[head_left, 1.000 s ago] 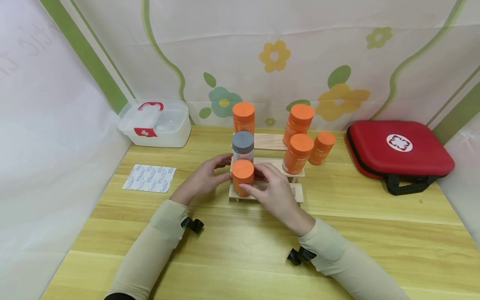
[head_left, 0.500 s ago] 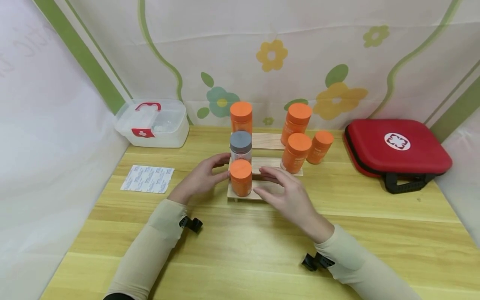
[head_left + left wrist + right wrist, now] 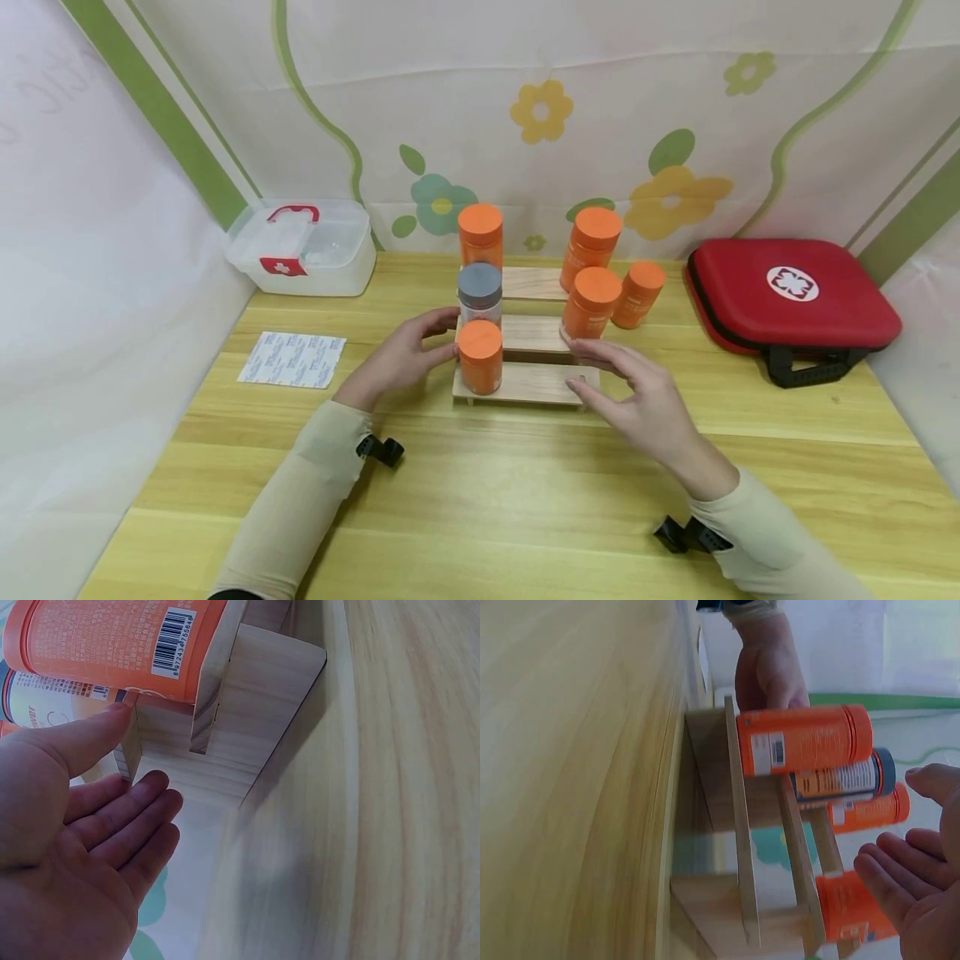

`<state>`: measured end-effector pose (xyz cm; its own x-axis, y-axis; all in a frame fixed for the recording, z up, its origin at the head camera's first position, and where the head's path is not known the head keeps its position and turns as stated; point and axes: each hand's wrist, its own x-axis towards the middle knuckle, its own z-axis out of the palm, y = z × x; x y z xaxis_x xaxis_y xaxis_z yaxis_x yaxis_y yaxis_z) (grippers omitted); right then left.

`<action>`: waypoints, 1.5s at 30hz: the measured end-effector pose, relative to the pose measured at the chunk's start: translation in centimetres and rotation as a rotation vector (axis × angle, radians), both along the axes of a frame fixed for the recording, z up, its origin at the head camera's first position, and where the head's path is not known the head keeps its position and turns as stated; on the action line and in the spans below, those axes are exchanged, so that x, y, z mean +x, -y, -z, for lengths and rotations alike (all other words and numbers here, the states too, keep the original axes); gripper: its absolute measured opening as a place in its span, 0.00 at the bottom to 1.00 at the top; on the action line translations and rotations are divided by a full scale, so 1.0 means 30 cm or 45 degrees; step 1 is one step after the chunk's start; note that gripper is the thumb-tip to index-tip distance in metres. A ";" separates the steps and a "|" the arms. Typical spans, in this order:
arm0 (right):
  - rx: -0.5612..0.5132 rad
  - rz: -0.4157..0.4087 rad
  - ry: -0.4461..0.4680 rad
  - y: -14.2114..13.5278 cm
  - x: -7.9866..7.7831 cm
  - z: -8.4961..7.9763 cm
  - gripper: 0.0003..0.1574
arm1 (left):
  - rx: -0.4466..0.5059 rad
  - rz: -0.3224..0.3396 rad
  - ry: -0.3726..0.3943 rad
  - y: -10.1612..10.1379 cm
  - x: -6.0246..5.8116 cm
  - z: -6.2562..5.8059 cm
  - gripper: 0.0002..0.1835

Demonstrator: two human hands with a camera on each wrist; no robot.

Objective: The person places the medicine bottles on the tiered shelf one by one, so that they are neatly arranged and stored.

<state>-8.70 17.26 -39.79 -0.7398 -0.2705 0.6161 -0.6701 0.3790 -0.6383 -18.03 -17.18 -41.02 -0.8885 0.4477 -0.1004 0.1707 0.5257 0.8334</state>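
A three-step wooden rack (image 3: 536, 382) stands mid-table. At its left end, an orange bottle (image 3: 481, 358) is on the lowest step, a grey-capped bottle (image 3: 480, 290) on the middle one and an orange-capped bottle (image 3: 481, 233) on top. My left hand (image 3: 401, 357) is beside that end, fingers loosely extended and palm bare, its thumb tip at the rack's edge in the left wrist view. Near the right end my right hand (image 3: 647, 404) holds nothing, thumb and fingers spread apart. Its fingertips overlap the base of the middle-step right orange bottle (image 3: 592, 300).
Another orange bottle (image 3: 592, 246) is on the top step at right. Beside the rack stands a smaller orange bottle (image 3: 639, 293). A red first-aid case (image 3: 795, 292) lies far right. At left are a clear first-aid box (image 3: 330, 258) and a white printed packet (image 3: 292, 360).
My right hand has let go of the front orange bottle and moved right to the rack's other end. The left hand has stayed in place beside the rack.
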 end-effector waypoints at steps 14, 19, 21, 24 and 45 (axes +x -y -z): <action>-0.098 0.161 0.017 -0.199 -0.032 0.014 0.35 | 0.006 -0.011 0.032 -0.002 -0.002 0.007 0.33; -0.158 0.301 0.131 -0.252 -0.066 0.023 0.29 | 0.003 -0.016 0.026 -0.002 0.001 0.005 0.33; -0.170 0.360 0.182 -0.269 -0.079 0.028 0.28 | 0.002 -0.018 0.026 -0.003 0.002 0.004 0.33; -0.186 0.442 0.266 -0.290 -0.099 0.033 0.27 | 0.004 -0.018 0.027 -0.004 0.003 0.004 0.34; -0.134 0.571 0.615 -0.343 -0.261 0.078 0.41 | 0.018 -0.019 0.016 -0.007 0.004 0.003 0.33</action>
